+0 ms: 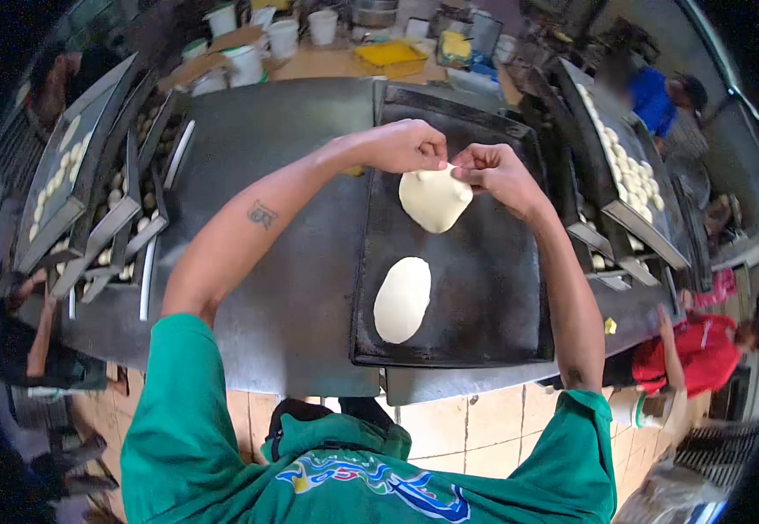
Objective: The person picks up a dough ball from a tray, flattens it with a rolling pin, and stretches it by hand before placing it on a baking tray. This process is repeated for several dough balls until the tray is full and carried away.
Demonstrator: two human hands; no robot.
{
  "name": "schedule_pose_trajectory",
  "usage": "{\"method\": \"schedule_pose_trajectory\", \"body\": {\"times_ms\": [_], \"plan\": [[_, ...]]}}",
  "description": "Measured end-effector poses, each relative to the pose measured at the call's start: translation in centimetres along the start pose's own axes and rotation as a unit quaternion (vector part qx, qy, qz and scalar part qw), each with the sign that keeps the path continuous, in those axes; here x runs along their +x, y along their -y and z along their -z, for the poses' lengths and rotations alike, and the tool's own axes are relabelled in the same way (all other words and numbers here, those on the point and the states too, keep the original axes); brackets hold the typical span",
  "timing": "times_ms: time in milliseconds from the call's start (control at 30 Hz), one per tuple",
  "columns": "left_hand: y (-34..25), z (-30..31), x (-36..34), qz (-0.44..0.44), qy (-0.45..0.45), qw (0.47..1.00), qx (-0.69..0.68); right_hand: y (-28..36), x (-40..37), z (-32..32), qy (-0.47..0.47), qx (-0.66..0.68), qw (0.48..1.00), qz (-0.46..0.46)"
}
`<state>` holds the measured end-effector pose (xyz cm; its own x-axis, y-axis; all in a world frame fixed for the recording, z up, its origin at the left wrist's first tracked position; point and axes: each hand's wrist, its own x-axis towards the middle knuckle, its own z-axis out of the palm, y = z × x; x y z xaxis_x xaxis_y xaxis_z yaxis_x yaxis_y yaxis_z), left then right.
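Note:
A pale, flattened piece of dough hangs between my two hands over the far part of a dark baking tray. My left hand pinches its upper left edge between thumb and fingers. At the upper right edge, my right hand grips the same piece, fingers curled around it. The dough's lower end droops toward the tray. Closer to me, an oval dough sheet lies flat on the tray's left side.
Stacked trays of dough pieces stand at the left and right of the metal table. Behind are white buckets and a yellow crate. A person in red is at right, another in blue farther back.

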<state>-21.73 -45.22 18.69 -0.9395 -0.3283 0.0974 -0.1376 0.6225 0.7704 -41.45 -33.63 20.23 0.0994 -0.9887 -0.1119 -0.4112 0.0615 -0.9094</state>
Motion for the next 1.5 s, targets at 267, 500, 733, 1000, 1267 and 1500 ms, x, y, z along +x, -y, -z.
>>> {"method": "schedule_pose_trajectory", "body": {"times_ms": [267,500,733,1000,1267,1500], "plan": [[13.3,-6.5,4.8,0.146,-0.085,0.979,0.116,-15.3,10.8,-2.8,-0.023,0.016,0.999,-0.014],[14.8,-9.0,5.6,0.121,-0.182,0.959,0.182,-14.5,10.8,-5.3,-0.166,-0.181,0.969,-0.042],[6.0,-5.1,-15.0,0.01,-0.283,0.958,-0.048,-15.9,9.1,-6.2,-0.234,-0.079,0.964,-0.094],[14.5,-8.2,-55.6,0.479,-0.304,0.731,0.38,6.5,16.2,-16.5,-0.281,-0.152,0.937,0.144],[21.2,-13.0,-69.0,0.317,-0.452,0.778,0.298,36.4,23.4,-49.6,0.026,-0.245,0.847,0.47],[19.1,-13.6,-70.4,0.365,-0.539,0.75,0.113,38.0,34.4,-63.8,0.177,-0.491,0.798,0.299]]}}
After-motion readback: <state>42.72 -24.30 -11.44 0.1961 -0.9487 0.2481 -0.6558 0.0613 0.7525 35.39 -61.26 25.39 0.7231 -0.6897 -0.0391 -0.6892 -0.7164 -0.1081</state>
